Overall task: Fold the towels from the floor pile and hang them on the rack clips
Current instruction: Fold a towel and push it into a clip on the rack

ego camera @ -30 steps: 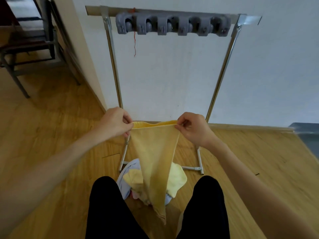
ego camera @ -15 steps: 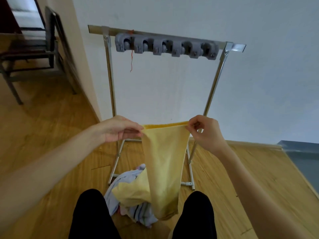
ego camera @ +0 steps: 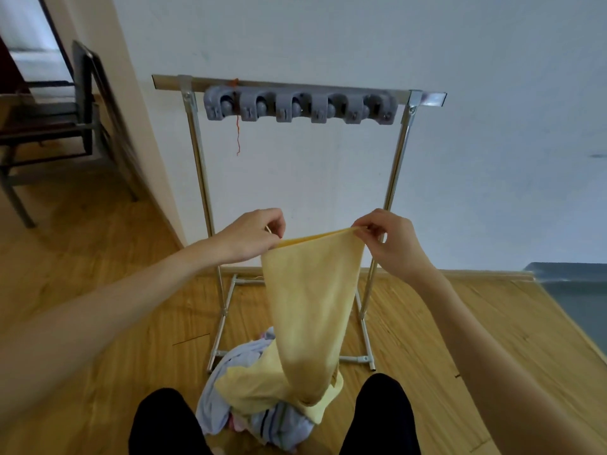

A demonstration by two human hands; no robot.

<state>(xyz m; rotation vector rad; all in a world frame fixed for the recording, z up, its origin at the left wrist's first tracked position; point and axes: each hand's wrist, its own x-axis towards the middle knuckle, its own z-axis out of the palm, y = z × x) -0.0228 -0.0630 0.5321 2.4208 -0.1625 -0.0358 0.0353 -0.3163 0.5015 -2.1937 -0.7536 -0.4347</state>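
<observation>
A yellow towel hangs in front of me, stretched by its top edge between both hands. My left hand pinches its left corner and my right hand pinches its right corner. The towel's lower end drapes down onto the floor pile of light blue, yellow and striped towels between my knees. Behind stands the metal rack, its top bar carrying a row of several grey clips, all without towels. The hands are well below the clips.
An orange thread dangles from the rack's left end. A white wall is right behind the rack. A dark chair stands at the left on the wooden floor. A grey-blue surface lies at the right edge.
The view has tilted down so the rack sits lower in the frame. Both hands keep pinching the yellow towel's top edge, now held a little wider, with the towel hanging straighter.
</observation>
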